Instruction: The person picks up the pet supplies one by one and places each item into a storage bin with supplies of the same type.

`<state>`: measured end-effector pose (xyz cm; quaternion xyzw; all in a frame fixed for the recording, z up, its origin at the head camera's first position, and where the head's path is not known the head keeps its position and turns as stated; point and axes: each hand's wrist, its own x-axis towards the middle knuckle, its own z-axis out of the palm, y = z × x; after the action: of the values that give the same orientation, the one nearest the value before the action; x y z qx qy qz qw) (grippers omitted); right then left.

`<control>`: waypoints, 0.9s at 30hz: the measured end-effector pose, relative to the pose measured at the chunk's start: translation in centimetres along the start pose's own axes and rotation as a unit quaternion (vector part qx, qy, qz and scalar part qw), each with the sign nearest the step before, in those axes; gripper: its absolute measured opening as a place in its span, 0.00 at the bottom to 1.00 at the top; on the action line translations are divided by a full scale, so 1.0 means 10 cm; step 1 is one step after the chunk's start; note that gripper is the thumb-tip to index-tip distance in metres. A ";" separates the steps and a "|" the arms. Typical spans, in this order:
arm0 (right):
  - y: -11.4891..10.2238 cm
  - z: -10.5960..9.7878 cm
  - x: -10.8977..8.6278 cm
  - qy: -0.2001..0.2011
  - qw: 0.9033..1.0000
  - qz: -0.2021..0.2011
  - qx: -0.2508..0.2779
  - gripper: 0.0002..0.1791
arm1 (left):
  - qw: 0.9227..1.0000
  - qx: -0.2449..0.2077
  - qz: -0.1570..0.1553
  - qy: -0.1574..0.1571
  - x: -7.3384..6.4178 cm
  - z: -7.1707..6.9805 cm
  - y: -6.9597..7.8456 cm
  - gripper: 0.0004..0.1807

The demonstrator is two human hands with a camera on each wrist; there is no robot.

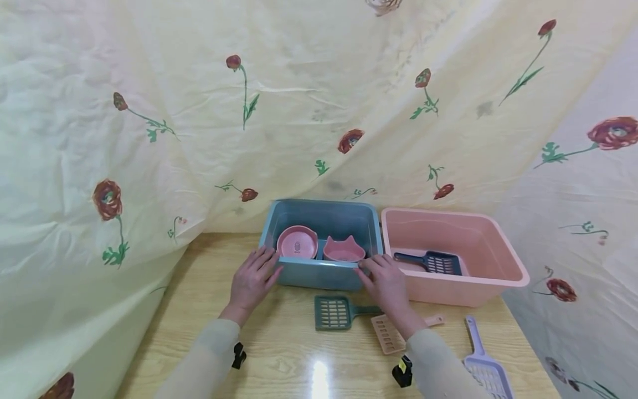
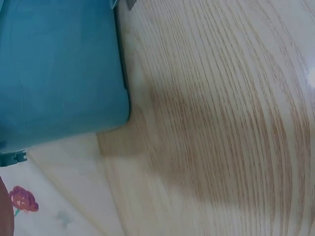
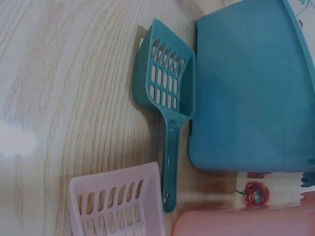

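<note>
A blue litter box (image 1: 319,275) stands against the cloth backdrop, a round pink bowl (image 1: 297,244) and a cat-eared pink bowl (image 1: 344,250) inside it. At its front left corner my left hand (image 1: 251,282) grips the rim, fingers over the edge and thumb on the outer wall. My right hand (image 1: 387,285) pinches the rim near the front right corner. In the wrist views the box's outer wall (image 2: 59,73) shows, while most of both hands is out of frame. A teal slotted litter scoop (image 3: 170,123) lies just in front of the box.
To the right stands a pink litter box (image 1: 448,288) with a dark blue scoop (image 1: 441,262) in it. On the wooden table (image 1: 279,360) lie a pink scoop (image 1: 389,335), partly behind my right forearm, and a lilac scoop (image 1: 485,368). Flowered cloth (image 1: 299,100) hangs around the table.
</note>
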<state>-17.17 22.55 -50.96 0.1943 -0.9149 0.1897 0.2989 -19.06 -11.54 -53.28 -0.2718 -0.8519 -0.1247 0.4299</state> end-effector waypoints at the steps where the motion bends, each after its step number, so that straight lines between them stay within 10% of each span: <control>1: 0.01 -0.01 0.00 -0.002 1.000 -0.002 0.000 0.11 | 1.000 -0.001 0.002 0.002 0.01 0.00 0.00 0.27; 20: 0.07 -0.47 0.05 -0.083 0.994 -0.073 0.019 0.23 | 1.000 -0.011 0.000 0.010 0.10 0.01 0.02 0.19; 27: 0.08 -0.77 0.15 -0.199 0.974 -0.106 0.035 0.21 | 1.000 -0.005 0.005 0.016 0.09 0.03 0.02 0.19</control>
<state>-15.02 26.39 -44.41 0.3341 -0.9230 0.1468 0.1218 -19.59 -10.93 -52.73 -0.2763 -0.8427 -0.1311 0.4430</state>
